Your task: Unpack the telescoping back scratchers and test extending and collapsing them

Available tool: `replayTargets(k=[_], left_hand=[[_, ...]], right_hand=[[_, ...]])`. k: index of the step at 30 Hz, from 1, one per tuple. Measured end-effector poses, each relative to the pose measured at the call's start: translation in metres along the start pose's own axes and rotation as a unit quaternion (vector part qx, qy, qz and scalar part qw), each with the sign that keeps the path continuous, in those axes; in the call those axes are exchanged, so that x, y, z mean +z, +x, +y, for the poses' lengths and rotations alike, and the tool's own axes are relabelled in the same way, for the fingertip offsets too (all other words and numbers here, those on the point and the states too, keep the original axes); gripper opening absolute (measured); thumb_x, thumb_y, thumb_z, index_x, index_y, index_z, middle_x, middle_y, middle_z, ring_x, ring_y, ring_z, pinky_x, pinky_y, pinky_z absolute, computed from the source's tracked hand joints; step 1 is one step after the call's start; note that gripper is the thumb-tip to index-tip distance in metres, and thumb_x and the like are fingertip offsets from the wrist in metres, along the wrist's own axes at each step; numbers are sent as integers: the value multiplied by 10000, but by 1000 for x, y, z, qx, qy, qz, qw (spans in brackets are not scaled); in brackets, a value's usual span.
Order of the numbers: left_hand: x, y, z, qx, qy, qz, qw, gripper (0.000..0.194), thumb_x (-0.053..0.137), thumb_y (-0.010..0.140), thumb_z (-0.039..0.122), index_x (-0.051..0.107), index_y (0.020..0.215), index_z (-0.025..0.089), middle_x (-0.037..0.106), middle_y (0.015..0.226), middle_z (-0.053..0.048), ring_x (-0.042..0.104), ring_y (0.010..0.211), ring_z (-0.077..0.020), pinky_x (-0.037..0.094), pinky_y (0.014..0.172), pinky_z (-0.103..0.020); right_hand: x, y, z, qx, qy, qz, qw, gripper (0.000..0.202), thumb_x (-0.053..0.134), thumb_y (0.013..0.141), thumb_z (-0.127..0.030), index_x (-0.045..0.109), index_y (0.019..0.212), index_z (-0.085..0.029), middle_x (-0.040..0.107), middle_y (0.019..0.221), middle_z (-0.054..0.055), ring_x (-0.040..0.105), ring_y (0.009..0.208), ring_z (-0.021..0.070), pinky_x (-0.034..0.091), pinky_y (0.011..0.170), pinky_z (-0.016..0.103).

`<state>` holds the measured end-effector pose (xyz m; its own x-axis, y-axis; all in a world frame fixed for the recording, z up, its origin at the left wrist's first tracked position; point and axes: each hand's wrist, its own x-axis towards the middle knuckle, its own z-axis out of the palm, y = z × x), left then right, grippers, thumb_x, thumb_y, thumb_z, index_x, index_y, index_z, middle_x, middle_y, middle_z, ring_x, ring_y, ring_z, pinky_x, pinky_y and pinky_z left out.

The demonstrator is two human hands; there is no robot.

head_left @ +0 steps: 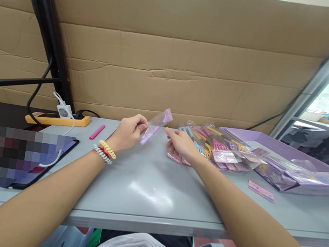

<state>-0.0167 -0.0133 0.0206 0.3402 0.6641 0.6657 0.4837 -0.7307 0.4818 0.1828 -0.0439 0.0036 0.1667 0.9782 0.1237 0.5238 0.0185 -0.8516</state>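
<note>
Spanning the foreground is the grey surface (151, 210). Left grip (127, 133), near 11 o'clock: pinching a clear sleeve (158, 119), at 12 o'clock, containing a purple stick (149, 135). Right grip (182, 143), toward 1 o'clock: parted, nothing visibly held, near bagged packets (226, 156). Cardboard panel (174, 55): farthest, 12 o'clock.

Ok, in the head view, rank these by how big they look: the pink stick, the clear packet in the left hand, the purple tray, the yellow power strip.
1. Purple tray
2. Yellow power strip
3. Clear packet, partly hidden by the left hand
4. Pink stick
</note>
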Motion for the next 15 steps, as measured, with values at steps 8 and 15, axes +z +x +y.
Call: replayTargets(k=[8, 15], left_hand=[[10, -10, 17, 2, -195, -144, 970, 151, 539, 786, 319, 557, 739, 177, 627, 735, -16, 562, 686, -136, 444, 651, -257], [14, -5, 18, -150, -253, -84, 952, 364, 565, 770, 526, 566, 729, 164, 653, 751, -62, 609, 684, -163, 482, 658, -297]], right_hand=[[14, -5, -5, -2, 401, -154, 903, 325, 652, 733, -408, 442, 865, -197, 584, 688, -13, 580, 554, 126, 437, 486, 245], [11, -7, 0, -87, 309, -165, 933, 416, 717, 670, -340, 490, 993, -208, 529, 540, -74, 487, 463, 86, 389, 473, 221]])
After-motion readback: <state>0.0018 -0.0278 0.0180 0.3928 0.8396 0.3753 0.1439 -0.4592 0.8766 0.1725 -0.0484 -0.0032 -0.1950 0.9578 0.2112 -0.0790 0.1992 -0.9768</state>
